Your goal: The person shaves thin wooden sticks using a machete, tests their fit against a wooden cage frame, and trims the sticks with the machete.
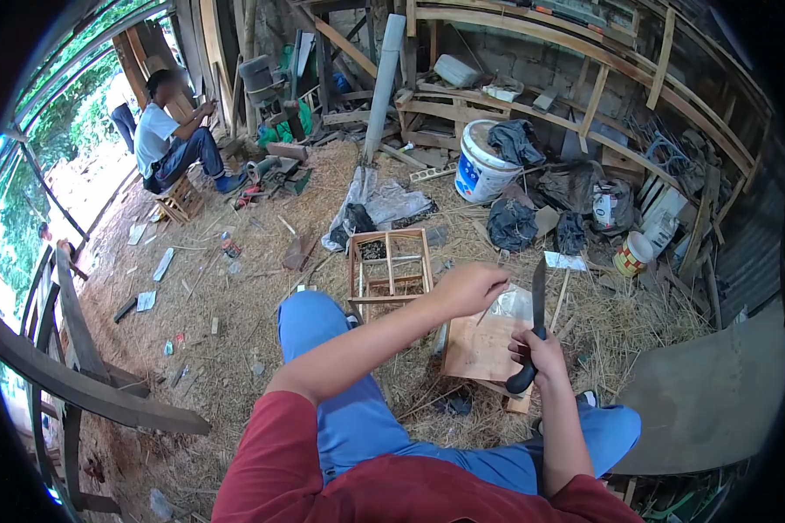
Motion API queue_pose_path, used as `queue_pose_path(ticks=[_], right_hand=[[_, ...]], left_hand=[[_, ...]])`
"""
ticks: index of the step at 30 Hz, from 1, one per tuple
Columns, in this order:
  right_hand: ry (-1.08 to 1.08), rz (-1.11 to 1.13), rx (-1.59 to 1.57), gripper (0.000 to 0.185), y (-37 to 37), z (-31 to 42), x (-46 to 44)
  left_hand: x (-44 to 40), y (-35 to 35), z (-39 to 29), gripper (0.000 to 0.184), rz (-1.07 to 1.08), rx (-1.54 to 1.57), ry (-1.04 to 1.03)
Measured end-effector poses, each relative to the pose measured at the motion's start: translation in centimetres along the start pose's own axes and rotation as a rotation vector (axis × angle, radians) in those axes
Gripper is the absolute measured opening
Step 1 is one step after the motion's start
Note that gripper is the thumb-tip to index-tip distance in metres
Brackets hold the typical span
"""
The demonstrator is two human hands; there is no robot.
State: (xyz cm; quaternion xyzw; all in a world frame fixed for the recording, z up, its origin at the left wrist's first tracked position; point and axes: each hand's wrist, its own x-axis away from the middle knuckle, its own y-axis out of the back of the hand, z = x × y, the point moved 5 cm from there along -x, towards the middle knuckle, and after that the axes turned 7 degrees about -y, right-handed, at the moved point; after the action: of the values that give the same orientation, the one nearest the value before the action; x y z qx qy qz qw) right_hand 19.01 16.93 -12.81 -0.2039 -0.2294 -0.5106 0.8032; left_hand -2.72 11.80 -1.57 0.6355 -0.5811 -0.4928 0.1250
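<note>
My right hand (541, 353) is wrapped round the black handle of a knife (539, 301), whose dark blade points up and away from me. My left hand (473, 288) reaches across to the blade's left side, its fingers pinched on a thin stick (487, 312). Below both hands lies a flat wooden board (480, 350), with a clear plastic bag (513, 305) at its far end. Beyond my left forearm stands a small wooden frame (391, 261) with crossbars.
A person (170, 139) sits at the upper left. Straw and shavings cover the ground. A white bucket (482, 170), black bags (512, 224) and a yellow-red tub (632, 254) stand ahead and right. Curved timber (105, 390) juts in at left; a grey sheet (698, 401) lies right.
</note>
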Motion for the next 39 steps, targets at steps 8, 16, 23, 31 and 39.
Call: queue_pose_path(ticks=[8, 16, 23, 31, 39], right_hand=[[0.055, -0.081, 0.091, 0.020, 1.5, -2.0, -0.1], [0.159, -0.032, 0.026, 0.026, 0.0, -3.2, 0.7], [0.166, 0.003, 0.018, 0.026, -2.3, -2.9, 1.5], [0.134, 0.055, -0.164, 0.051, -2.7, -3.5, 1.8], [0.186, 0.092, -0.023, 0.048, -2.4, -2.1, 3.5]], left_hand=[[3.6, -4.0, 2.9, 0.020, 0.038, 0.059, 0.061], [4.2, -4.3, 2.1, 0.019, 0.017, 0.084, 0.087], [4.2, -5.0, 1.9, 0.021, -0.003, 0.127, -0.018], [4.1, -4.7, 2.1, 0.016, -0.058, 0.198, 0.009], [4.1, -4.5, 1.9, 0.017, -0.007, 0.331, 0.089]])
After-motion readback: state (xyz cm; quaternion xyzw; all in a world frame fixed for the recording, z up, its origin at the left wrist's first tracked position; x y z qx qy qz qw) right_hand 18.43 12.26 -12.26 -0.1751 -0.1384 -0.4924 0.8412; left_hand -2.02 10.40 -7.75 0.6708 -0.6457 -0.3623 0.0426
